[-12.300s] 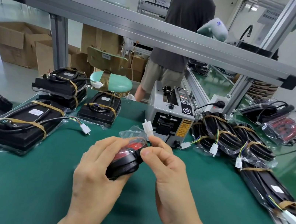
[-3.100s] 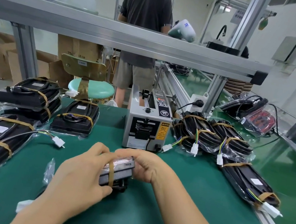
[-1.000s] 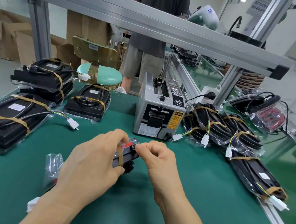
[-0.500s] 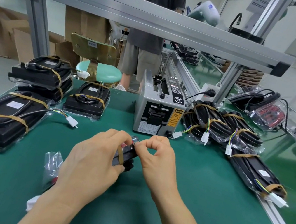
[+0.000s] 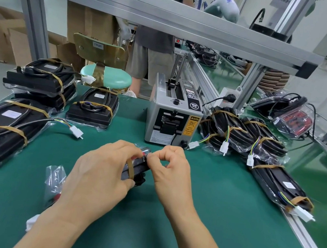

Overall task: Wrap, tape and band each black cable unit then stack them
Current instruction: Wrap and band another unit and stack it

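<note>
Hardly shifted since half a second ago, the small black cable unit in clear wrap with a tan rubber band (image 5: 134,167) sits mid-bench on the green bench mat (image 5: 220,208), in front of the grey tape dispenser (image 5: 170,122). Left hand (image 5: 98,175) grips it from the left, fingers curled over its top and band. Right hand (image 5: 172,172) has edged closer, thumb and forefinger pinching its right end.

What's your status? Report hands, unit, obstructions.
Left hand holds banded cable unit; right hand pinches its end. Nothing blocking.

Small black cable unit (image 5: 137,168), tan-banded, above green mat
</note>
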`<state>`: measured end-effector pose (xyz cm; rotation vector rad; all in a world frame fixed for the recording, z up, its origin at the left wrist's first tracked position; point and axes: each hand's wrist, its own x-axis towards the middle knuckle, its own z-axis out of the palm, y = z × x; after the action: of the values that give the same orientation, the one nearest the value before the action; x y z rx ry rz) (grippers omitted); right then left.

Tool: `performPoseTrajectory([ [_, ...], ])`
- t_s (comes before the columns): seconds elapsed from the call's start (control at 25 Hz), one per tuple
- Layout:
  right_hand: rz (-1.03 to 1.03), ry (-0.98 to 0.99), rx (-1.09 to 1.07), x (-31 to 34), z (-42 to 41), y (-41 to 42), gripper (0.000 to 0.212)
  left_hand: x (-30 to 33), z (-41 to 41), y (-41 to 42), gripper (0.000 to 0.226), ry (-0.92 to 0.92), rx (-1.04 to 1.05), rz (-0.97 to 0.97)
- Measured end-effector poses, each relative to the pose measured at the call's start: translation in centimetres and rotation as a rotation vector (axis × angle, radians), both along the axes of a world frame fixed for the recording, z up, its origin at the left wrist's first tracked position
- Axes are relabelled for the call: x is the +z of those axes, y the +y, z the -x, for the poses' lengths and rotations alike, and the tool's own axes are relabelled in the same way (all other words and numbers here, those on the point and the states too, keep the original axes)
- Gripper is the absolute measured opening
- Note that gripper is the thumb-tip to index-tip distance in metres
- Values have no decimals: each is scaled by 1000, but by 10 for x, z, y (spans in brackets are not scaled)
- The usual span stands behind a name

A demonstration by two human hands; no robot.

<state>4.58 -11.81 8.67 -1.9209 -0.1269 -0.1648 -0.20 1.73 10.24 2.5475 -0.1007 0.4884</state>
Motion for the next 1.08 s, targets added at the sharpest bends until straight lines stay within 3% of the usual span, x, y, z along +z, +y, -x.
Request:
performPoseTrajectory([
  [0.48, 54, -42, -102, -2, 8, 6, 18, 0, 1, -2, 53, -19, -3, -22],
  [0.52, -4, -6, -114, -2, 6, 6, 11, 0, 1, -2, 52, -21, 6, -18],
  [0.68, -463, 271, -92, -4, 2, 7, 27, -3, -1, -2, 52, -4, 33, 17],
  [0.96, -464, 257, 84, -7, 3, 10, 21, -4, -5, 2, 55, 3, 41, 45],
  [1.08, -408, 220, 143, -9, 1, 1, 32, -4, -6, 3, 53, 12, 34, 63],
])
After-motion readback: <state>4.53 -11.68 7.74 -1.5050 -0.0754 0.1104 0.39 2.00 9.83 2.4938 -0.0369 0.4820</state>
